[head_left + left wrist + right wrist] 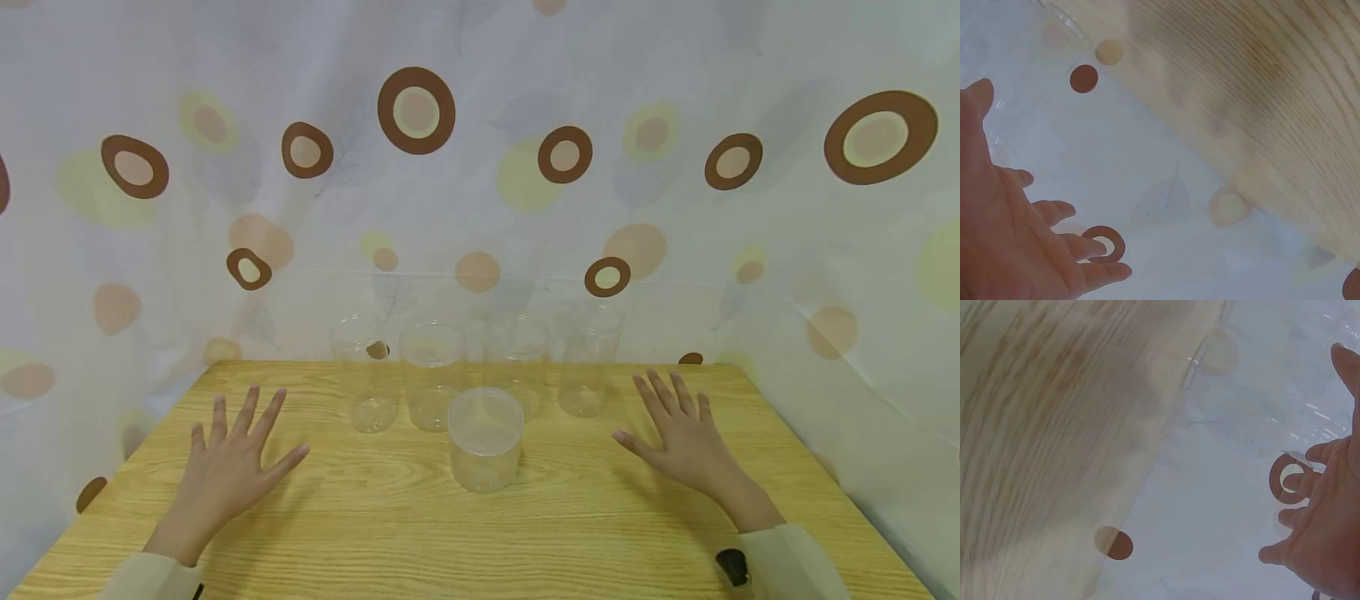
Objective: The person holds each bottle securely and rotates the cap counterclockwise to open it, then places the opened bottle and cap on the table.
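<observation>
In the head view my left hand (228,471) is on the left side over the wooden table, fingers spread and nothing held. My right hand (688,442) mirrors it on the right, also spread and without any object. Between them stands a short, wide clear plastic jar (486,446) with a frosted lid. Behind it, side by side, are a tall clear container (367,375), a wider clear container (433,379), another wide one (517,367) and a tall slim one (590,362). The wrist views show the left palm (1016,231) and right palm (1329,525) with extended fingers.
The wood-grain table (420,550) reaches back to a pale curtain (480,200) printed with brown rings and dots. That sheet also runs along both sides of the table. A small black object (732,567) shows at the right sleeve (791,562).
</observation>
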A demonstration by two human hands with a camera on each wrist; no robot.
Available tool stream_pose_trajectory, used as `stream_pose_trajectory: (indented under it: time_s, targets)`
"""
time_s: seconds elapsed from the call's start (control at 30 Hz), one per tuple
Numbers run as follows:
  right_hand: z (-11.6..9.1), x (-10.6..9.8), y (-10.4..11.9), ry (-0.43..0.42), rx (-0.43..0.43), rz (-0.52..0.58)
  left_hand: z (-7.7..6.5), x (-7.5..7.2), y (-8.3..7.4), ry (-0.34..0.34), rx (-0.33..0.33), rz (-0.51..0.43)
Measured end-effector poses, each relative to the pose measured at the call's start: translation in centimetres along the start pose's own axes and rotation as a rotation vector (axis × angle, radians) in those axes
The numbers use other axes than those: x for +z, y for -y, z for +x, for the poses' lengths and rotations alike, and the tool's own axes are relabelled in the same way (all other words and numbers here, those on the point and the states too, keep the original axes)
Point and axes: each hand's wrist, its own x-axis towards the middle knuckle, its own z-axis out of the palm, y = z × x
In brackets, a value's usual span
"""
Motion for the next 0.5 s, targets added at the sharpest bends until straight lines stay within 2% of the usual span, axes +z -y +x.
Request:
stream_pose_trajectory:
  time_s: [0.5]
  targets:
    - [1.0,-0.7,2.2,-0.056,-0.051,-0.013,0.2,-0.1,-1.8,-0.117,0.09,0.035]
